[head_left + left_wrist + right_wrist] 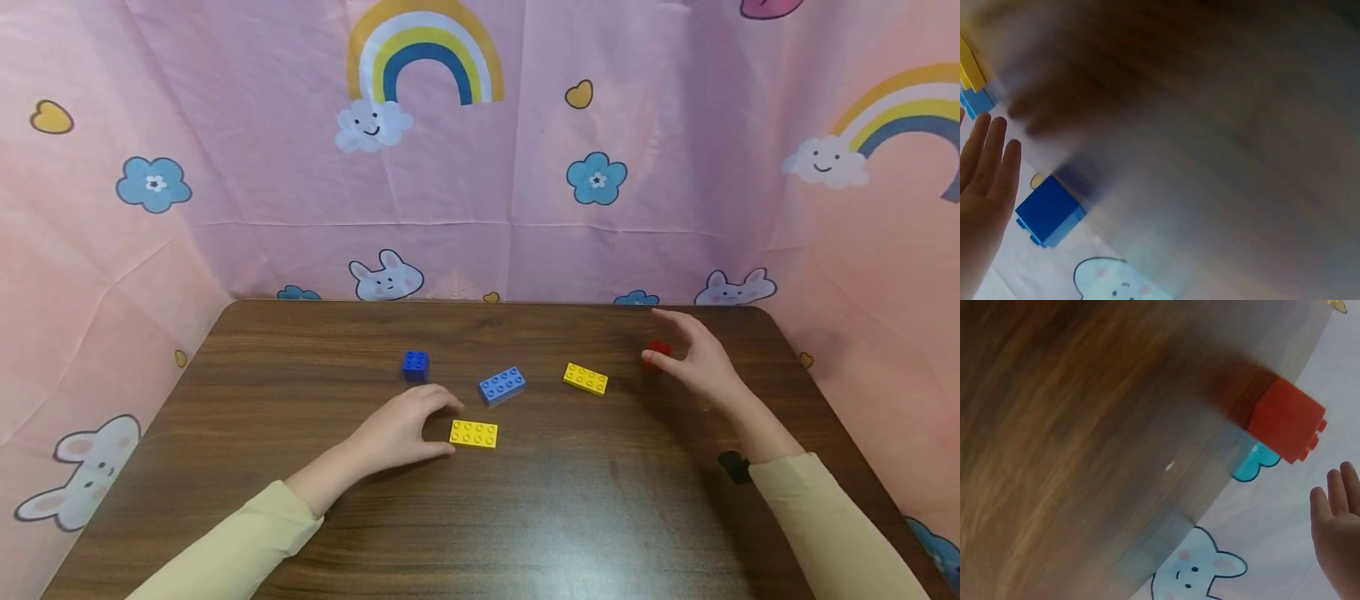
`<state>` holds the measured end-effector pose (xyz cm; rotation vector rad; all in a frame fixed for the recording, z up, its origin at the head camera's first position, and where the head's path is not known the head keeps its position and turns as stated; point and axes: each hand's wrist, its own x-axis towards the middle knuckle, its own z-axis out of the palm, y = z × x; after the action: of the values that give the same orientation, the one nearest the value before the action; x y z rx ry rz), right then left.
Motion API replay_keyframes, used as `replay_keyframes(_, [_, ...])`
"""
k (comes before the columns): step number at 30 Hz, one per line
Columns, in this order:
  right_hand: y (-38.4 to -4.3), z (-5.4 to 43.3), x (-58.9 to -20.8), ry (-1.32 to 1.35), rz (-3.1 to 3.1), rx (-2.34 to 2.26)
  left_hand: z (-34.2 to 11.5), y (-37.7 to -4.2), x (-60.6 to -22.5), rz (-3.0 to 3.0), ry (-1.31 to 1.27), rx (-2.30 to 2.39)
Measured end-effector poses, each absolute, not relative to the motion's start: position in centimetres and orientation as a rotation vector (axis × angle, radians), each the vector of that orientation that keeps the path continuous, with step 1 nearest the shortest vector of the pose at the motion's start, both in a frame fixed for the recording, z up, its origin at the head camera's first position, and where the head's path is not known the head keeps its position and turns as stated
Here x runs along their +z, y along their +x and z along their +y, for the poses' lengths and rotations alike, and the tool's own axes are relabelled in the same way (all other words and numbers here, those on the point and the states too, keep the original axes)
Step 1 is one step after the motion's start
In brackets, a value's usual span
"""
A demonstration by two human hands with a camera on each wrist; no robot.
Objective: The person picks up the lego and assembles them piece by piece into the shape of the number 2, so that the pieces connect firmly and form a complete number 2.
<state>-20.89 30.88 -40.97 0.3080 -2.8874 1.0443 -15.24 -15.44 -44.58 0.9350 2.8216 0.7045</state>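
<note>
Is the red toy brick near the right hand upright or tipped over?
Upright: the red toy brick rests on the tabletop, its studs pointing away from it.

Item: person, two arms. The left sleeve (232, 546) was plain, pale cream-yellow, creased toward its cuff (302, 510); the right sleeve (832, 525) matched in colour. Left hand (397, 429) and right hand (703, 365) were bare.

Pale glare low on the table (570, 525), soft shadow at right, wrist views partly blurred
</note>
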Motion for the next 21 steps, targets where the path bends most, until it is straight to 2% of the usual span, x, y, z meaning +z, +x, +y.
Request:
replay_keyframes(11, [-22.0,33.3,-42.0,0.216,-2.915,1.374,-14.8,-15.7,-45.0,2.69,0.86,0.915])
replay_keyframes(21, [-22.2,34.1,-42.8,0.198,-3.009,1.4,-14.4,-15.7,-45.2,2.691,0.852,0.922])
